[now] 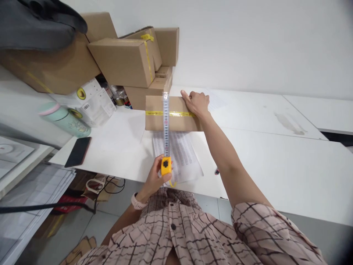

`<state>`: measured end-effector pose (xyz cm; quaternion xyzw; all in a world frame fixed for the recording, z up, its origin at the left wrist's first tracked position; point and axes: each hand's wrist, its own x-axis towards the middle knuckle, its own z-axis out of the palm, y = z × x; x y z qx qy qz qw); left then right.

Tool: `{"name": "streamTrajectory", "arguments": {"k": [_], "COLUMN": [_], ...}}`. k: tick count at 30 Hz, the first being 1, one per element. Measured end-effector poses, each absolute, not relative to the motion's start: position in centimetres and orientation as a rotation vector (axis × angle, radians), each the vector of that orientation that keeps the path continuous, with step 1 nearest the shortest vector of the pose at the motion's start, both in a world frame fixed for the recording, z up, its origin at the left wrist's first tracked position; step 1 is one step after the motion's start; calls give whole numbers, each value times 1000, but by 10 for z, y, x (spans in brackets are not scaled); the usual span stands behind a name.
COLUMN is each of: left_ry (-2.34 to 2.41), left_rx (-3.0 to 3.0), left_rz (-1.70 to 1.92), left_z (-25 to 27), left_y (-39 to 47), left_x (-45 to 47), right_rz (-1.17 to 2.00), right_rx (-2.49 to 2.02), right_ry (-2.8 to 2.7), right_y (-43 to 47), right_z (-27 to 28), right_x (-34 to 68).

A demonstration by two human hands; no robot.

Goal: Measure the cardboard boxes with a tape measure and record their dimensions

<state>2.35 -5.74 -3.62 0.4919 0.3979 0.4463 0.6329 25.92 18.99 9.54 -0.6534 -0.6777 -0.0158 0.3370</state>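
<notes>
My left hand [154, 176] is closed round a yellow tape measure [166, 167] near the table's front edge. Its metal blade [166, 125] is drawn out away from me and lies across the top of a cardboard box [156, 123], with the blade's end at the box's far edge. Yellow tape runs along the box from left to right. My right hand [198, 103] grips the box at its far right corner, thumb on top; some of the fingertips are hidden. Printed paper sheets [187, 154] lie under and in front of the box.
Several cardboard boxes [121, 62] are stacked at the back left against the wall. A mint green bottle [66, 119] and a black phone [78, 151] rest on the left part of the white table [275, 165]. A black cable [49, 207] crosses at lower left.
</notes>
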Motion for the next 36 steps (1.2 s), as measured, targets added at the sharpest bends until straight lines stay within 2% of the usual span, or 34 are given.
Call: {"name": "streamTrajectory", "arguments": {"k": [7, 13, 15, 19, 21, 24, 30, 36], "left_ry": [1111, 1045, 1016, 951, 898, 844, 762, 750], "left_rx": [1044, 1100, 1134, 1096, 1023, 930, 878, 954], "left_rz": [1214, 1439, 1547, 1686, 1679, 1624, 1460, 1360], "left_z": [-61, -59, -52, -37, -32, -31, -34, -33], "left_y": [-101, -90, -78, -46, -30, -8, 20, 25], "left_x": [-16, -29, -32, -32, -31, -26, -5, 13], "right_rz": [-108, -92, -13, 231, 394, 595, 318, 409], "right_rx": [-1557, -1442, -1415, -1541, -1666, -1763, -1785, -1801], "right_ry": [-1804, -1853, -1738, -1160, -1027, -1125, -1400, -1309], "right_y": [104, 26, 21, 18, 11, -8, -51, -73], "right_z": [58, 6, 0, -18, -37, -68, -93, -91], "right_x": [257, 273, 281, 297, 300, 297, 268, 257]}}
